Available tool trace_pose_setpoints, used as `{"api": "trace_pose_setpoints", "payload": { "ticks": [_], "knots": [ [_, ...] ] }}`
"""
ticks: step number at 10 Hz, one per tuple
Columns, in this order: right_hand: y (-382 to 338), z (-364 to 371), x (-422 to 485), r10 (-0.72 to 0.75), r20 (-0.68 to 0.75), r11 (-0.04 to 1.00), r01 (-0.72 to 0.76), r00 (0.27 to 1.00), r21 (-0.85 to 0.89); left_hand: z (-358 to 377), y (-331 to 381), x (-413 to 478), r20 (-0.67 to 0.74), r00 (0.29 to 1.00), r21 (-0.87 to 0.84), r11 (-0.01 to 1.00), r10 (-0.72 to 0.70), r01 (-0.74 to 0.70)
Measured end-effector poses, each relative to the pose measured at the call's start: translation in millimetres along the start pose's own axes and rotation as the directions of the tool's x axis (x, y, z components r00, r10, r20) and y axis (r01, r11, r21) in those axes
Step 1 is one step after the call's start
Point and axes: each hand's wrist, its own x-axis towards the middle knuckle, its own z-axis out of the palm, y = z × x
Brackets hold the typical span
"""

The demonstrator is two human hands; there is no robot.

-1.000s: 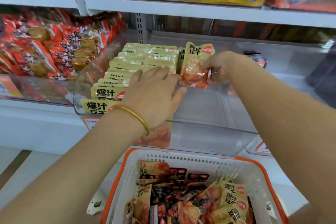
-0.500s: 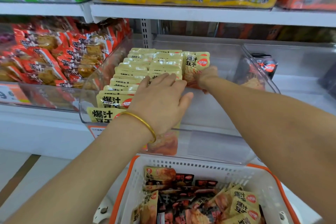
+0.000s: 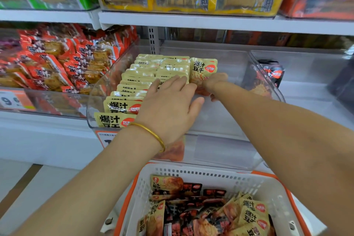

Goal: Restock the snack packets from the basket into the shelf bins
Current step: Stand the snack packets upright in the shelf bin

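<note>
Here, the white shelf (image 3: 191, 22) carries a clear bin (image 3: 226, 119), into which the left hand (image 3: 170, 105) and right hand (image 3: 214, 82) reach. The basket (image 3: 210, 173), white with an orange rim, sits below the wrists and holds mixed yellow and dark snack packets (image 3: 201, 207). Under the left hand stand rows of yellow packets (image 3: 138, 82); its fingers lie straight and slightly spread, flat on their tops. The right hand, just beside the left fingertips, curls its fingers round the lower edge of one upright yellow packet (image 3: 204, 69). A gold bangle (image 3: 151, 132) circles the left wrist.
</note>
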Motion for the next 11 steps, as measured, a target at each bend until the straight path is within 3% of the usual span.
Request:
{"api": "trace_pose_setpoints", "payload": {
  "ticks": [1,2,3,4,5,6,7,8,9,10,11],
  "knots": [
    [-5.0,-4.8,-15.2,0.039,-0.068,0.987,-0.028,0.997,0.157,0.0,4.3,-10.3,-0.127,0.991,-0.037,0.998,0.039,-0.044],
    [-10.6,-19.0,-82.3,-0.065,-0.183,0.926,0.127,0.981,0.355,0.8,15.8,-30.4,-0.335,0.937,-0.084,0.987,0.102,-0.138],
    [12.0,-28.9,-164.7,-0.302,-0.197,0.863,0.356,0.933,0.359,10.1,32.7,-70.2,-0.522,0.841,-0.1,0.969,0.143,-0.226],
    [61.2,-22.1,-228.5,-0.429,0.011,0.843,0.396,0.903,0.366,41.8,39.1,-114.4,-0.448,0.867,-0.089,0.954,0.219,-0.287],
    [114.4,4.7,-243.1,-0.278,0.324,0.945,0.197,0.904,0.262,84.5,31.9,-133.0,-0.154,0.944,-0.052,0.951,0.293,-0.304],
    [172.5,42.2,-210.6,-0.065,0.469,0.997,0.08,0.881,-0.013,126.4,20.7,-131.0,0.168,0.945,-0.058,0.96,0.281,-0.275],
    [234.8,67.2,-175.3,0.029,0.379,0.911,0.132,0.925,-0.391,156.5,15.1,-131.2,0.361,0.906,-0.117,0.974,0.222,-0.193],
    [286.9,78.6,-169.8,0.116,0.364,0.716,0.176,0.924,-0.676,172.4,20.2,-127.8,0.349,0.913,-0.154,0.974,0.209,-0.164],
    [312.1,86.8,-179.4,0.229,0.353,0.502,0.201,0.907,-0.841,178.9,24.1,-121.7,0.318,0.928,-0.207,0.969,0.195,-0.133],
    [315.8,90.2,-181.0,0.221,0.348,0.48,0.209,0.911,-0.852,186.2,25.2,-121.1,0.32,0.926,-0.243,0.962,0.2,-0.124],
    [310.3,87.6,-170.3,0.135,0.366,0.571,0.23,0.921,-0.788,190.7,28.4,-124.2,0.36,0.912,-0.282,0.955,0.198,-0.096]
  ]
}}
